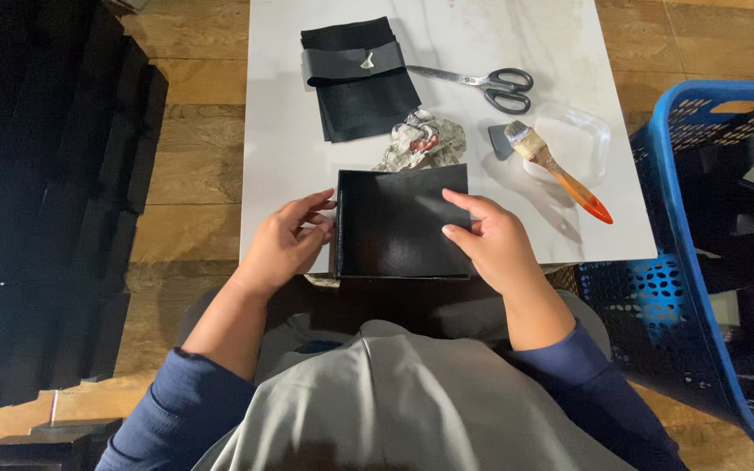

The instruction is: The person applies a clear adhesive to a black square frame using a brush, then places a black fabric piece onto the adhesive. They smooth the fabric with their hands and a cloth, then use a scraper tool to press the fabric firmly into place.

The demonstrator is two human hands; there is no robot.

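A shallow square black box [401, 222] sits at the near edge of the white marble-patterned tabletop [281, 148], its front wall slightly overhanging toward the person's lap. The left hand [285, 244] clasps the box's left wall, fingers curled over the rim and thumb outside. The right hand [490, 240] lies on the box's right side, fingers spread flat on the black lining inside, thumb along the lower edge.

Judging from this, the lining is being pressed down. It would go best if the left hand holds the wall steady while the right fingers smooth outward toward the corners, so no crease is trapped; the overhang suggests keeping the pressure light at the front wall.

Just behind the box, touching its far rim, lies a crumpled printed paper rag [422, 141]. Toward the far edge lies a stack of black sheets wrapped with a grey band [358, 78], with black-handled steel scissors [482, 83] beside it on the right. Near the right edge an orange-handled flat brush [556, 170] leans across a clear plastic tub [578, 139].

Open room is on the tabletop's left side and just right of the box. Off the right edge stands a blue perforated plastic basket [682, 218]; a stack of dark boxes [54, 174] rises on the wooden floor, well apart from the left edge.
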